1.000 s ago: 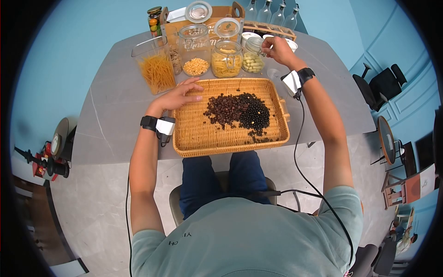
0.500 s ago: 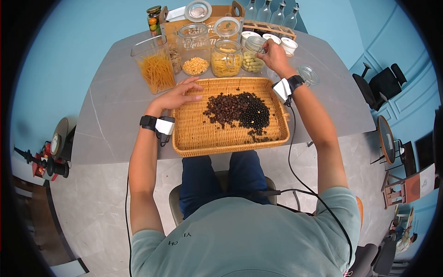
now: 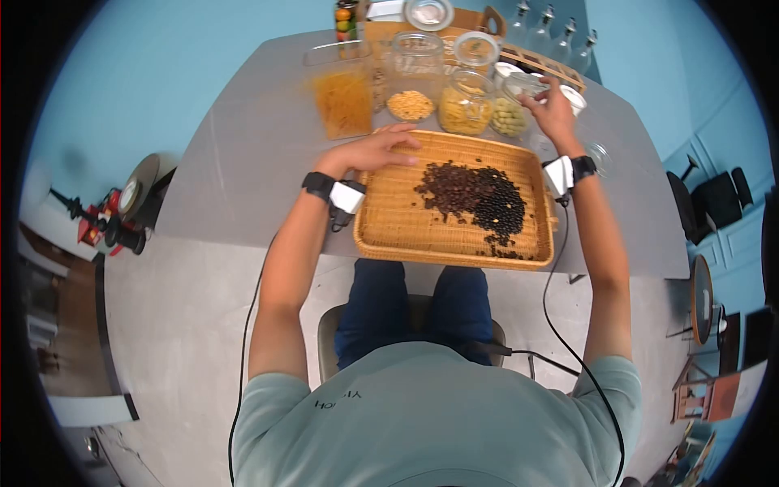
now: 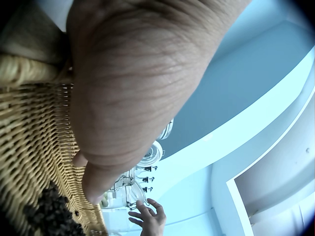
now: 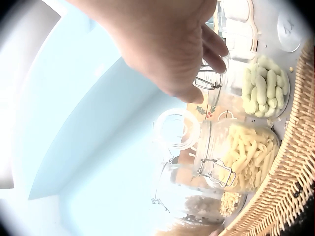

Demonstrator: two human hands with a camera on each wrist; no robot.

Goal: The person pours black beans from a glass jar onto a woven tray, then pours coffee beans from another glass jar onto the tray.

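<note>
grey table (image 3: 243, 162) against blue walls, wicker tray (image 3: 406, 227) at the near edge with a pile of dark beans (image 3: 475, 195) in it. left hand (image 3: 373, 152) rests flat on the tray's far left rim, fingers straight, holding nothing. right hand (image 3: 553, 109) is up at the jar of green pieces (image 3: 510, 114) behind the tray, fingers curled at its wire clasp (image 5: 209, 81); firm grip or not, cannot tell. pasta jar (image 3: 465, 109) stands beside it.

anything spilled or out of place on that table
Nothing is spilled. The dark beans lie heaped inside the wicker tray, and a loose jar lid lies on the table right of the right hand.
</note>
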